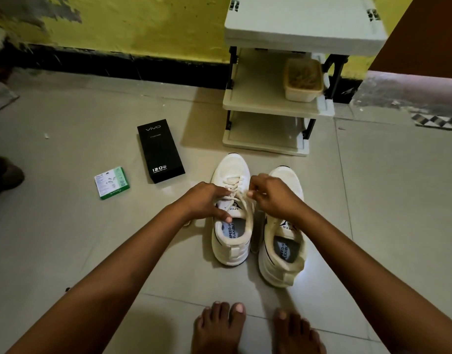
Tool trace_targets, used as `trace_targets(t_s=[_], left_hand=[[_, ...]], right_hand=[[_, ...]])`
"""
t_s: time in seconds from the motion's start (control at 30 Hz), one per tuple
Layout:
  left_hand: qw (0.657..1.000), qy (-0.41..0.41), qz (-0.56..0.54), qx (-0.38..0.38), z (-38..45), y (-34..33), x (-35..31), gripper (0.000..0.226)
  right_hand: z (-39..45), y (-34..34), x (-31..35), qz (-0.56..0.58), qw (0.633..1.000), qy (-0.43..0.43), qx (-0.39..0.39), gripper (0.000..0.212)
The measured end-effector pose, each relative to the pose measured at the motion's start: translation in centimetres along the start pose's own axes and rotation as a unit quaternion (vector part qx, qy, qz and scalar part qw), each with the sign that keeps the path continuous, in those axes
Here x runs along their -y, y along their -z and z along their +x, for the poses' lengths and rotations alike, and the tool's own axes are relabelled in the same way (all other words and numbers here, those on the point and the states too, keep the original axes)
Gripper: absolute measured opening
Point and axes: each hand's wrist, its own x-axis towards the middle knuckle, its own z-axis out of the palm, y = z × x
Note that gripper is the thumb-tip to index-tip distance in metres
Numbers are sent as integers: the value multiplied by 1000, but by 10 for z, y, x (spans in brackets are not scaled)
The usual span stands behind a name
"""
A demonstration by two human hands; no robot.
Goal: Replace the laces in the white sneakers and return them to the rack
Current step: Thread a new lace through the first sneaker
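Two white sneakers stand side by side on the tiled floor, toes pointing away from me. The left sneaker has cream laces across its upper. My left hand rests on that shoe's tongue and pinches a lace strand, thumb at the collar. My right hand pinches another strand of the same lace above the gap between the shoes. The right sneaker lies partly under my right wrist, so I cannot see whether it is laced. The white shoe rack stands just beyond the shoes.
A beige tub sits on the rack's middle shelf. A black phone box and a small green-and-white box lie on the floor to the left. My bare feet are at the bottom edge. A yellow wall runs behind.
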Motion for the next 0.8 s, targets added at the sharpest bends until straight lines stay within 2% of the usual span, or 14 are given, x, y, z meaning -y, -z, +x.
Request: trace_targets(t_s=[0.03,0.1,0.17,0.2,0.23,0.27,0.3,0.33,0.4,0.47,0.53,0.6,0.7,0.8], left_hand=[[1000,0,-4,-2,0,0,0,76],[1000,-1,-13,-5,-1,-1,2,76],[1000,0,-20,-4,-1,-2,2,76],[1000,-1,-20,-3,-1,-2,2,76],[1000,-2,-19,-4,-1,-2,1,76],[1000,-2,-17,-4,0,-1,0,76],[1000,-2,-14,-3,0,-1,0,76],[1000,-2,-13,-1,0,-1,-1,76],[1000,0,-7,-2,-1,-1,-1,76],[1000,4,-5,-5,-1,-1,-1,77],[1000,5,-6,-6,-2,-1,-2,77],[1000,6,-9,-5,-2,-2,-2,76],[1000,8,-13,-7,-1,-1,-1,77],[1000,9,-27,-11,-2,-2,0,76]], right_hand=[[0,8,5,37,999,10,-19,9],[-4,32,19,239,969,-1,-57,16],[-9,60,28,486,870,14,-81,20],[-9,71,28,571,817,19,-81,21],[-8,75,27,604,793,6,-80,22],[-5,74,26,580,810,-28,-79,22],[-2,67,26,506,856,-73,-74,19],[1,58,24,408,904,-116,-60,14],[3,31,18,225,964,-144,6,16],[0,3,9,45,988,-123,86,28],[-3,-11,8,-49,990,-91,97,27],[-4,-4,9,17,996,-53,63,20],[-3,26,12,242,970,-26,17,18],[-8,35,16,340,939,-14,55,22]])
